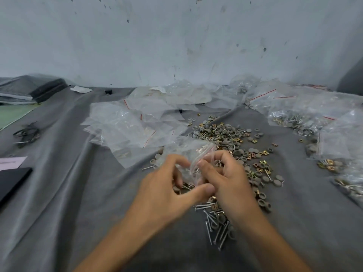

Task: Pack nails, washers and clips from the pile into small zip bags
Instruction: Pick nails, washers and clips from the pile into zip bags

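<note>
Zip bag [186, 152]: left hand [167, 185], right hand [229, 179] pinch mouth, fingers curled. We flag: film slipping, contents spilling onto pile [225, 138].

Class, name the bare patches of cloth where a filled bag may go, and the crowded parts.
Bare grey cloth lies between the black slab and the left hand, and between the nail pile and the filled bags at right. Crowded: the empty bags ahead.
</note>
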A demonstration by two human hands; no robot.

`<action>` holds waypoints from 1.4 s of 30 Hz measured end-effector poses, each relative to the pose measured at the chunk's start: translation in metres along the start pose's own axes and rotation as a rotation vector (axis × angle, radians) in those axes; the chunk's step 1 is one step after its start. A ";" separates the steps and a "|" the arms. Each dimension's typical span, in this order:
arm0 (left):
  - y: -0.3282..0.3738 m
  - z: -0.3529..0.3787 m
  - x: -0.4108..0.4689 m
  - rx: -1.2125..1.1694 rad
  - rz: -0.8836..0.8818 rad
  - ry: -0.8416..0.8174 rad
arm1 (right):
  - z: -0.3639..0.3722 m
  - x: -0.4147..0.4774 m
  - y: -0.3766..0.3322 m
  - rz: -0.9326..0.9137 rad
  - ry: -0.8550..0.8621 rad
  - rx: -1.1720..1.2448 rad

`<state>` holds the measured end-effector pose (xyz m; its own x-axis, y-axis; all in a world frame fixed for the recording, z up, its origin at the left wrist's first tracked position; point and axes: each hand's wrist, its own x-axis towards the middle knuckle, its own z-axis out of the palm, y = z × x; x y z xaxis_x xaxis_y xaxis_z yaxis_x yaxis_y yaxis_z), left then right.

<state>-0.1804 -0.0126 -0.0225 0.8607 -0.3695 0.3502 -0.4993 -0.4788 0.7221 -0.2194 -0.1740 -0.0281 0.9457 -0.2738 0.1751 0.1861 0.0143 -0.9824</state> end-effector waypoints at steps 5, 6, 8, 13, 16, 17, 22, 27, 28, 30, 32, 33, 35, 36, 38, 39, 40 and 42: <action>-0.012 0.006 -0.007 -0.109 -0.002 0.059 | 0.012 -0.003 0.004 0.111 0.006 0.031; -0.014 0.004 -0.007 -0.100 0.003 0.081 | 0.014 -0.004 0.004 0.141 -0.017 0.038; -0.018 0.001 -0.007 -0.031 0.024 0.128 | 0.019 -0.004 0.006 0.182 -0.085 0.002; -0.023 -0.009 -0.006 -0.039 0.048 0.022 | 0.026 -0.005 0.012 0.228 -0.147 -0.004; -0.025 -0.015 -0.003 -0.102 0.056 -0.048 | 0.025 -0.004 0.010 0.242 -0.159 0.056; -0.026 -0.017 -0.001 -0.132 0.048 -0.062 | 0.024 -0.004 0.009 0.257 -0.165 0.081; -0.029 -0.018 -0.002 -0.132 0.007 0.026 | 0.028 -0.007 0.010 0.292 -0.171 0.056; -0.026 -0.021 -0.004 0.213 0.057 0.142 | 0.039 -0.013 0.010 0.275 -0.227 0.008; -0.026 -0.023 -0.004 0.270 0.086 0.143 | 0.039 -0.012 0.009 0.266 -0.239 -0.003; -0.025 -0.026 -0.005 0.300 0.157 0.145 | 0.036 -0.011 0.008 0.253 -0.252 -0.035; -0.020 -0.027 -0.006 0.245 0.242 0.166 | 0.035 -0.010 0.007 0.248 -0.267 -0.070; -0.018 -0.028 -0.006 0.219 0.282 0.196 | 0.035 -0.010 0.005 0.244 -0.277 -0.085; -0.019 -0.032 -0.004 0.224 0.320 0.268 | 0.028 -0.008 0.001 0.237 -0.331 -0.139; -0.020 -0.035 -0.003 0.245 0.309 0.293 | 0.022 -0.005 -0.001 0.229 -0.365 -0.198; -0.024 -0.041 -0.001 0.272 0.244 0.291 | 0.002 0.002 -0.006 0.179 -0.374 -0.400; -0.025 -0.043 -0.001 0.272 0.205 0.270 | -0.010 0.007 -0.007 0.139 -0.331 -0.529; -0.026 -0.044 0.000 0.274 0.171 0.247 | -0.023 0.013 -0.007 0.103 -0.266 -0.656; -0.026 -0.043 0.000 0.290 0.135 0.207 | -0.049 0.025 -0.005 0.093 -0.125 -0.869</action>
<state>-0.1630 0.0336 -0.0153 0.7724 -0.2900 0.5650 -0.5911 -0.6537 0.4726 -0.2098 -0.2279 -0.0218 0.9785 -0.2005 0.0477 -0.1138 -0.7188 -0.6858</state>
